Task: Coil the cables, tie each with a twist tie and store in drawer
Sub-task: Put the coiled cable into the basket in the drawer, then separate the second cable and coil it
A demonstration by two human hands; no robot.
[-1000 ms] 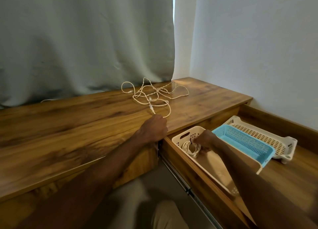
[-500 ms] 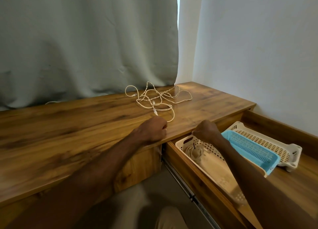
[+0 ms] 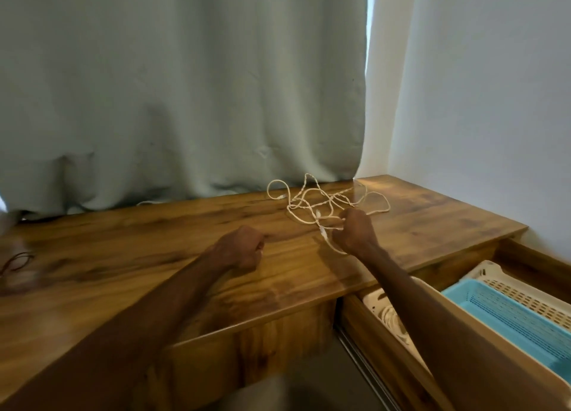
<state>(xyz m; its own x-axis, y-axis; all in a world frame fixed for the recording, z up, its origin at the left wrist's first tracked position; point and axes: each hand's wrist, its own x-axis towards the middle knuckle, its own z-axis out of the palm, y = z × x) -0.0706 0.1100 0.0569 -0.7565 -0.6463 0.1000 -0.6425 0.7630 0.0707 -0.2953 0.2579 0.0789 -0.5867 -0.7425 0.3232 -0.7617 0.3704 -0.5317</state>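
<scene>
A loose pale cable (image 3: 312,200) lies in a tangle towards the far right corner of the worktop (image 3: 154,240), close to the hem of the curtain (image 3: 185,86). The right hand (image 3: 358,233) is at the near side of that tangle, its fingers curled round a strand, and a loop of the cable trails under the wrist. The left hand (image 3: 242,251) sits apart from it nearer the middle of the worktop, balled into a fist with nothing showing in it.

Below the worktop's right end a drawer (image 3: 370,327) stands pulled out beneath the right forearm. At its left end is a white basket (image 3: 372,298) holding a pale coil (image 3: 391,318). Beside that sits a blue basket (image 3: 509,315), with a cream basket (image 3: 519,290) behind it towards the wall (image 3: 494,101).

At the worktop's left edge lies something thin and dark (image 3: 17,260), too blurred to make out.
</scene>
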